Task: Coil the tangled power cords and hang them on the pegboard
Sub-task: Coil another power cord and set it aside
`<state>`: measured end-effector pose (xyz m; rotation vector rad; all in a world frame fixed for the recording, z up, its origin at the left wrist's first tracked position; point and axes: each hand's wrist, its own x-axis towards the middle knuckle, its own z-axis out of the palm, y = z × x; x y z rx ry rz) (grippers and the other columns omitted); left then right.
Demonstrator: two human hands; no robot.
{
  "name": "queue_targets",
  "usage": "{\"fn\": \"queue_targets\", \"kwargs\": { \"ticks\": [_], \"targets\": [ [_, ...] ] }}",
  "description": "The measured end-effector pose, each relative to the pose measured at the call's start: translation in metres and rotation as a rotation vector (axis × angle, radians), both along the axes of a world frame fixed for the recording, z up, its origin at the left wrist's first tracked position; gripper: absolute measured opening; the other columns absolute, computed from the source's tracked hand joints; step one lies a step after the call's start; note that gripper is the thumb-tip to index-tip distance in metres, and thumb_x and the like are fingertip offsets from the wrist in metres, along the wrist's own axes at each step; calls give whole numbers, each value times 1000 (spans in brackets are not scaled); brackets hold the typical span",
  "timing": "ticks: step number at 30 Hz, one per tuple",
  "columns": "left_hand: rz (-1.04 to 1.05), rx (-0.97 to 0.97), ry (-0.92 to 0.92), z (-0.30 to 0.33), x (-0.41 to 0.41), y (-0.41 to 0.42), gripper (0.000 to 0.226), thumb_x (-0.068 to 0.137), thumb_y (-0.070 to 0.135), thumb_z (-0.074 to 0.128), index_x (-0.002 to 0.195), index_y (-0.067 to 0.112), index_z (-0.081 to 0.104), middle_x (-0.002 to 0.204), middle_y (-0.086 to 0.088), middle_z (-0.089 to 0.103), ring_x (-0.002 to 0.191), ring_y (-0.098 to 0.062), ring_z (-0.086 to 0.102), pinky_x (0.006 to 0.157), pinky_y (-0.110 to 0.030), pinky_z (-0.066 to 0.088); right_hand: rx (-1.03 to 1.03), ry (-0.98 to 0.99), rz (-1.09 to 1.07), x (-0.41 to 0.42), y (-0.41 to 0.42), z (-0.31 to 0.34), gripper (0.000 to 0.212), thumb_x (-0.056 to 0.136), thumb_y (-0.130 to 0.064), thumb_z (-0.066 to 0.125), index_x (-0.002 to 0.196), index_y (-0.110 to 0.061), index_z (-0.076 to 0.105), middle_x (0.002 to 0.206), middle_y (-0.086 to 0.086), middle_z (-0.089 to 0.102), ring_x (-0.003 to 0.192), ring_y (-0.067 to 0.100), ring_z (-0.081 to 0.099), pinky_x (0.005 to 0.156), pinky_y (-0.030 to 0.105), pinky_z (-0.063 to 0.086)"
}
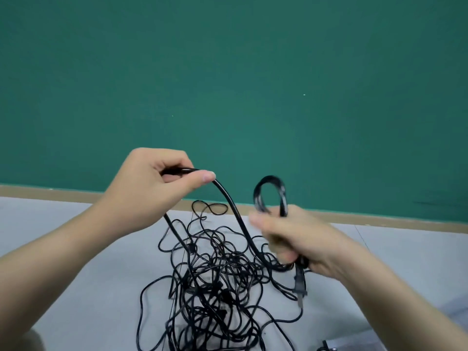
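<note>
A person's left hand (152,183) is pinching a thick, smooth black power cord (229,206) between thumb and curled fingers, holding it above a pale grey tabletop (76,249). From that pinch the round, rubbery cord is sweeping down and to the right in a long curve toward the right hand (296,239), which is gripping a small coil (271,195) of the same cord; its fingers are blurred. The coil's rounded top is standing up out of the fist, its long axis running roughly upright. Below the fist a flat two-pronged plug (300,287) is hanging, prongs pointing down and slightly right. Beneath both hands a loose tangle of thinner black cords (215,282) is lying on the table, looping and crossing in all directions, reaching the bottom edge of the view. Behind the table a matte green wall (253,72) is rising above a tan strip (379,219).
</note>
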<state>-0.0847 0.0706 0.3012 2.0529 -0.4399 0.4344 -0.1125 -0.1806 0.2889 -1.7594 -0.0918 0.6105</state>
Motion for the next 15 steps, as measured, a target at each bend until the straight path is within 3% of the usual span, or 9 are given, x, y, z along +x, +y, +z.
{"fn": "queue_targets", "kwargs": {
  "ticks": [3, 7, 11, 15],
  "targets": [
    [13, -69, 24, 1, 2, 4, 56, 71, 61, 80, 64, 8, 64, 59, -21, 39, 56, -14, 31, 51, -26, 23, -357, -133, 182, -13, 24, 5, 48, 66, -64, 78, 68, -27, 48, 61, -2, 36, 55, 20, 33, 57, 31, 28],
    [18, -153, 68, -3, 1, 4, 56, 68, 61, 76, 61, 8, 58, 54, 1, 34, 55, -14, 28, 50, -26, 22, -536, -141, 183, -17, 41, -1, 31, 86, -48, 59, 72, -23, 46, 58, -8, 43, 52, 15, 38, 59, 33, 31],
    [67, -146, 139, -12, 6, 5, 68, 73, 66, 80, 63, 5, 52, 52, 2, 33, 52, -15, 26, 49, -28, 21, -151, 67, 116, -18, 37, -2, 25, 95, -30, 51, 73, -18, 50, 56, -8, 35, 45, 10, 27, 44, 21, 24],
    [31, -50, 209, -20, 9, 4, 65, 82, 67, 65, 62, 6, 53, 52, 2, 31, 50, -13, 26, 49, -27, 23, 150, 235, 5, -19, 23, 9, 27, 102, -21, 45, 76, -14, 51, 63, -5, 25, 49, 7, 17, 41, 17, 14]
  ]
}}
